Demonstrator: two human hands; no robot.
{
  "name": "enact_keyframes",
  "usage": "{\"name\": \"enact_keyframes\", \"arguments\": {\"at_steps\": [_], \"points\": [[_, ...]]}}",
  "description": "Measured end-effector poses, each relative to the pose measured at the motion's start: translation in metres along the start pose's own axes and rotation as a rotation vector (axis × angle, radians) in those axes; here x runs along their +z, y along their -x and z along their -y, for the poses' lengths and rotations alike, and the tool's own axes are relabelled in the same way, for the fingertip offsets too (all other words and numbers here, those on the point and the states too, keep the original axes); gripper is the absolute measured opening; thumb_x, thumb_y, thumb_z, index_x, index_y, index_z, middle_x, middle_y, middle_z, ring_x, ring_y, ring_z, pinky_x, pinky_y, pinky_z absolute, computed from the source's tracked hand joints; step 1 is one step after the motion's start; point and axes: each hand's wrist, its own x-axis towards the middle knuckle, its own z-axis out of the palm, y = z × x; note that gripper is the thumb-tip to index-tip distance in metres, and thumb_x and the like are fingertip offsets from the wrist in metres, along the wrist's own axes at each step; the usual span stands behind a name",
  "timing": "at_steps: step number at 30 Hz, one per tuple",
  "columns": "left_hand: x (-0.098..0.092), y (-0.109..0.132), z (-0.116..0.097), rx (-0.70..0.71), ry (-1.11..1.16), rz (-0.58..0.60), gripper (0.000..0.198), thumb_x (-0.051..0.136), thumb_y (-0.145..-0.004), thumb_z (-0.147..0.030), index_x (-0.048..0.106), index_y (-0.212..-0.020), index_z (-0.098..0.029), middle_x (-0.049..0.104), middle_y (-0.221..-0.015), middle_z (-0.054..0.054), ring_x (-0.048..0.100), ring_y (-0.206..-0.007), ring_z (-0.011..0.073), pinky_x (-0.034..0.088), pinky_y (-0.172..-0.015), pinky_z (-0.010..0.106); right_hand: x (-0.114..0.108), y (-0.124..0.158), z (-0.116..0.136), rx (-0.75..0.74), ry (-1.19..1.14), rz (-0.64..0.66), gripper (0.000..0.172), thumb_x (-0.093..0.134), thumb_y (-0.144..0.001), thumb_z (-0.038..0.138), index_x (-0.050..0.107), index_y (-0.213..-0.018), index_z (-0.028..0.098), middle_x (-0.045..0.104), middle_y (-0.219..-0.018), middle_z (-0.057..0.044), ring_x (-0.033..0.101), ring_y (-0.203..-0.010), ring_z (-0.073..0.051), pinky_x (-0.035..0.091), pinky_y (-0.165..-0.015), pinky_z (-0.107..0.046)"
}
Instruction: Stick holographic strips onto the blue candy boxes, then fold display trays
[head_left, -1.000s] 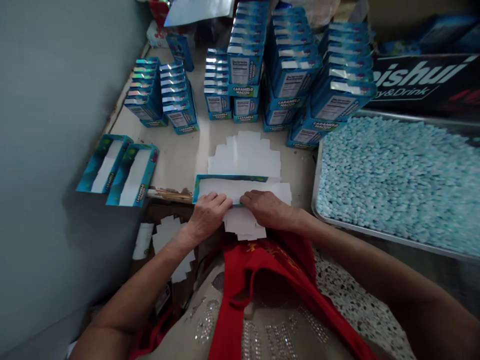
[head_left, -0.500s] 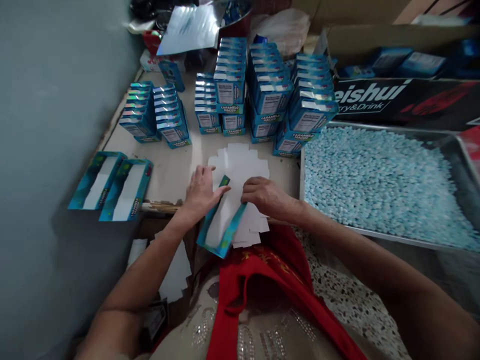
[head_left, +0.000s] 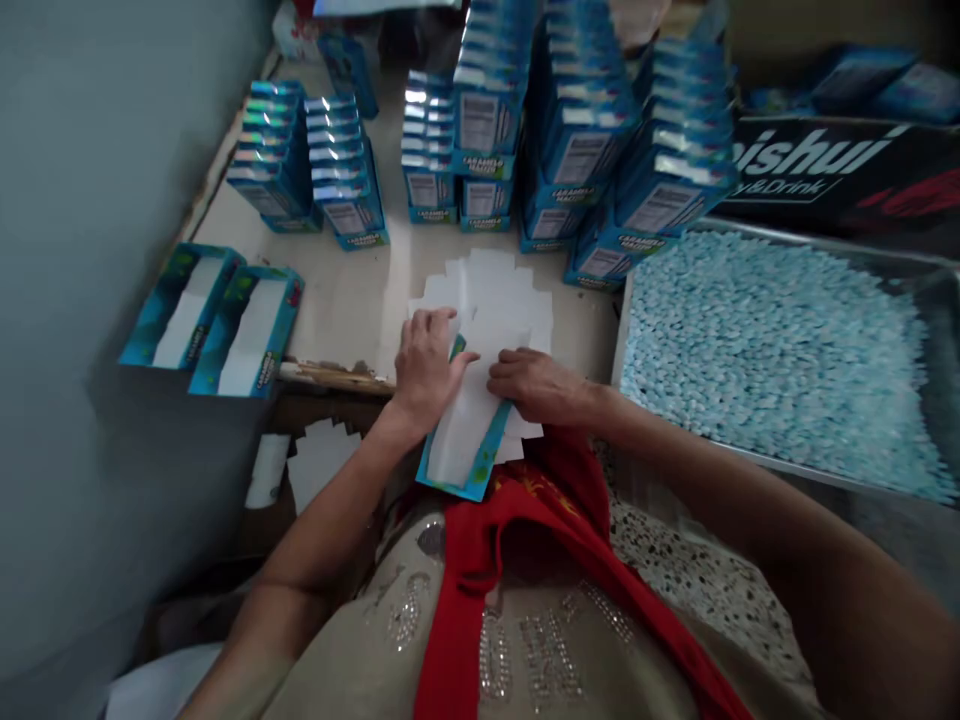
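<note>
At the table's front edge lies a partly folded blue cardboard box [head_left: 459, 440], its white inside facing up and its near end toward my apron. My left hand [head_left: 429, 372] grips its left side, thumb across the inside and fingers over the outer edge. On the opposite side, my right hand [head_left: 534, 386] pinches the right edge with bent fingers. Beneath the box, flat white cardboard blanks [head_left: 491, 275] are spread in a pile. Two folded open blue boxes [head_left: 247, 330] lie at the left table edge.
Stacks of blue caramel boxes [head_left: 577, 160] stand along the back, with smaller stacks [head_left: 349, 195] farther left. A metal tray [head_left: 622, 345] of light blue wrapped-looking pieces [head_left: 772, 360] is on the right, before a black carton [head_left: 840, 175]. A grey wall [head_left: 112, 200] borders the left.
The view has tilted down and shifted. Both hands stay on the box, whose sides now lie flatter and farther apart, showing more of the white inside.
</note>
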Motion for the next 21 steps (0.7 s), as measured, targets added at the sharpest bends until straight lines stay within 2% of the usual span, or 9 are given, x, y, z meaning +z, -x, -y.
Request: {"name": "enact_keyframes", "arguments": {"at_steps": [2,4,7,8,11,13,15,18,21], "points": [[-0.017,0.034,-0.013,0.163,-0.118,0.023,0.030,0.071,-0.090,-0.033,0.062,-0.113,-0.018,0.066,-0.111,0.011,0.060,-0.107,0.0284,0.048,-0.092,0.040,0.000,0.001,0.000,0.115,-0.029,0.017,0.019,0.054,-0.085,0.006,0.066,-0.093,0.018,0.068,-0.099,-0.010,0.053,-0.098,-0.026,0.034,-0.076,-0.037],[-0.027,0.065,-0.022,0.283,-0.198,0.160,0.025,0.070,-0.091,-0.037,0.063,-0.107,-0.018,0.066,-0.102,0.010,0.060,-0.100,0.0277,0.049,-0.085,0.038,-0.002,0.000,0.001,0.213,-0.049,0.008,0.019,0.054,-0.084,0.006,0.067,-0.091,0.017,0.068,-0.097,-0.011,0.054,-0.097,-0.026,0.033,-0.072,-0.037],[-0.019,0.093,-0.016,0.264,-0.348,0.244,0.009,0.063,-0.094,-0.023,0.063,-0.101,-0.017,0.065,-0.093,0.009,0.060,-0.092,0.0270,0.049,-0.077,0.038,-0.003,-0.002,0.007,0.329,-0.077,-0.037,0.019,0.052,-0.084,0.005,0.066,-0.090,0.017,0.068,-0.097,-0.013,0.055,-0.095,-0.027,0.032,-0.070,-0.037],[-0.013,0.095,-0.010,0.228,-0.408,0.222,0.006,0.059,-0.095,-0.018,0.064,-0.099,-0.017,0.065,-0.092,0.010,0.060,-0.091,0.0274,0.048,-0.077,0.038,-0.001,-0.002,0.011,0.360,-0.089,-0.054,0.018,0.052,-0.084,0.006,0.066,-0.090,0.017,0.068,-0.097,-0.013,0.055,-0.094,-0.027,0.032,-0.069,-0.037],[0.006,0.090,0.009,0.154,-0.553,0.097,0.018,0.048,-0.098,-0.013,0.065,-0.100,-0.017,0.065,-0.095,0.013,0.059,-0.093,0.0293,0.048,-0.079,0.041,0.012,-0.002,0.026,0.434,-0.124,-0.155,0.016,0.053,-0.086,0.010,0.065,-0.093,0.017,0.068,-0.098,-0.013,0.054,-0.094,-0.027,0.033,-0.071,-0.038],[0.013,0.086,0.020,0.166,-0.587,0.049,0.022,0.044,-0.099,-0.013,0.066,-0.104,-0.017,0.065,-0.098,0.013,0.058,-0.095,0.0295,0.047,-0.083,0.042,0.024,-0.001,0.038,0.482,-0.114,-0.249,0.019,0.050,-0.090,0.011,0.065,-0.100,0.017,0.068,-0.100,-0.013,0.053,-0.094,-0.028,0.034,-0.075,-0.039],[0.016,0.084,0.028,0.234,-0.567,0.062,0.023,0.044,-0.099,-0.014,0.065,-0.108,-0.018,0.066,-0.103,0.013,0.058,-0.097,0.0287,0.045,-0.087,0.042,0.032,0.000,0.047,0.519,-0.081,-0.307,0.022,0.044,-0.095,0.011,0.063,-0.104,0.017,0.067,-0.101,-0.014,0.051,-0.094,-0.029,0.034,-0.079,-0.041],[0.013,0.085,0.036,0.334,-0.497,0.082,0.024,0.049,-0.102,-0.028,0.063,-0.116,-0.016,0.066,-0.115,0.016,0.057,-0.104,0.0297,0.043,-0.091,0.043,0.035,0.000,0.055,0.509,-0.051,-0.312,0.018,0.044,-0.098,0.018,0.062,-0.103,0.017,0.063,-0.103,-0.015,0.049,-0.096,-0.031,0.034,-0.081,-0.042],[0.009,0.079,0.039,0.315,-0.470,0.095,0.032,0.049,-0.102,-0.043,0.064,-0.110,-0.015,0.067,-0.109,0.017,0.058,-0.101,0.0304,0.042,-0.087,0.043,0.034,-0.002,0.053,0.483,-0.056,-0.311,0.019,0.047,-0.101,0.031,0.060,-0.103,0.017,0.062,-0.104,-0.015,0.049,-0.098,-0.031,0.034,-0.081,-0.042]]}}
